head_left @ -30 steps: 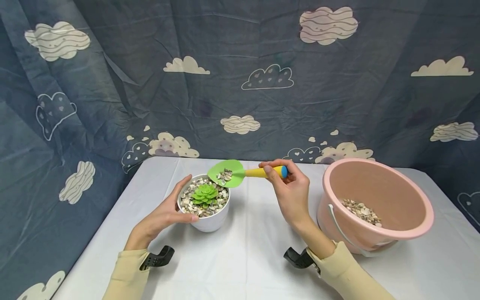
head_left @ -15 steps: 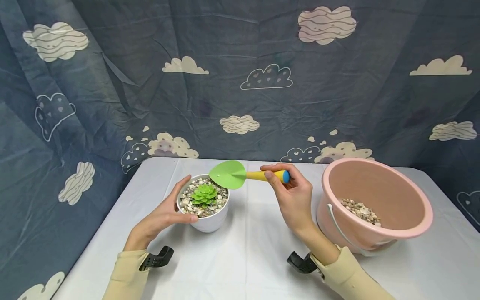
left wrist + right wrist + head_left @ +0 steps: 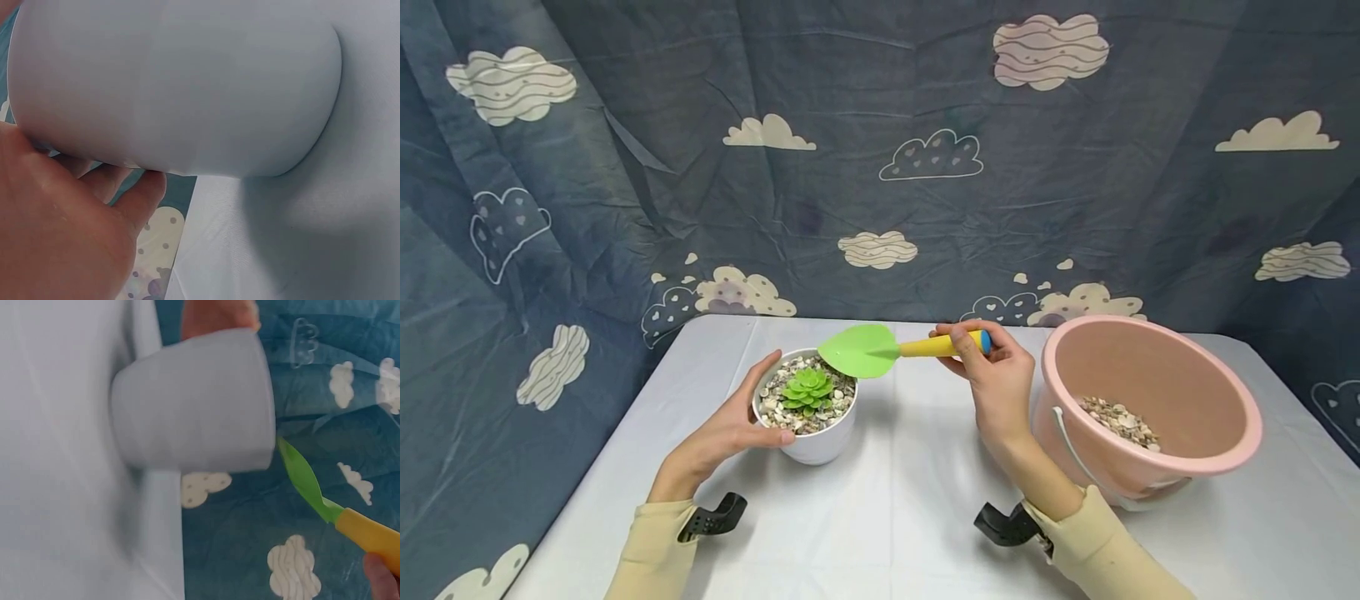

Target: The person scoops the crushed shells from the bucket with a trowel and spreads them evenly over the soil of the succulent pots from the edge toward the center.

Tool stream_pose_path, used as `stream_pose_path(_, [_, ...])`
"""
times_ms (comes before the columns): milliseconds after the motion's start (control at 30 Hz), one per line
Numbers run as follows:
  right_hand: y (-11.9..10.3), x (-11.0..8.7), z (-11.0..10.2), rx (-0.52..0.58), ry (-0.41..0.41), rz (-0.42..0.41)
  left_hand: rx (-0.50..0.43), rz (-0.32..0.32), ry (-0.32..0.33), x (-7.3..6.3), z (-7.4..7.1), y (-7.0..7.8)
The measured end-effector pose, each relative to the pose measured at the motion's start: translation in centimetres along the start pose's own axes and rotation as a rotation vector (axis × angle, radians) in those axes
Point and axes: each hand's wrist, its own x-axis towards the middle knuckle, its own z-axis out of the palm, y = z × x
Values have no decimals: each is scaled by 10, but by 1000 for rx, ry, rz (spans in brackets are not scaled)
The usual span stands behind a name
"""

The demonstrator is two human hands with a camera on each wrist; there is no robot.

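A white flowerpot [image 3: 820, 446] stands on the table, filled with small pebbles [image 3: 835, 406] around a green succulent [image 3: 808, 389]. My left hand [image 3: 722, 437] grips the pot's left side, thumb in front and fingers behind; the left wrist view shows the pot wall [image 3: 187, 87] close up. My right hand [image 3: 1000, 379] pinches the yellow handle of a small trowel [image 3: 861, 351]. Its green blade shows no pebbles on it, and its tip is at the pot's right rim. The right wrist view shows the trowel blade [image 3: 304, 478] tilted beside the pot's rim.
A pink bucket [image 3: 1150, 350] with a white handle stands at the right, beside my right forearm. Some pebbles [image 3: 1120, 422] lie inside it. Behind the white-covered table [image 3: 895, 533] hangs a dark cloth [image 3: 820, 75] with clouds.
The pebbles on the trowel blade a second ago have gone from it. The right hand and trowel have shifted slightly right and the blade has turned. The left hand stays on the pot.
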Motion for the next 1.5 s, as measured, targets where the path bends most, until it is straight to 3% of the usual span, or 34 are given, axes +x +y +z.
stream_pose_path(200, [-16, 1, 0, 122, 35, 110, 15, 11, 2, 1, -1, 0])
stream_pose_path(733, [-82, -14, -31, 230, 25, 25, -16, 18, -10, 1, -2, -2])
stream_pose_path(1167, [-113, -7, -86, 316, -11, 43, -19, 29, -9, 0, -1, -1])
stream_pose_path(1400, [-122, -5, -119, 392, 12, 52, -14, 17, -5, -1, 2, -1])
stream_pose_path(1500, [-126, -2, -134, 360, 31, 59, -10, 16, 0, -1, 2, -1])
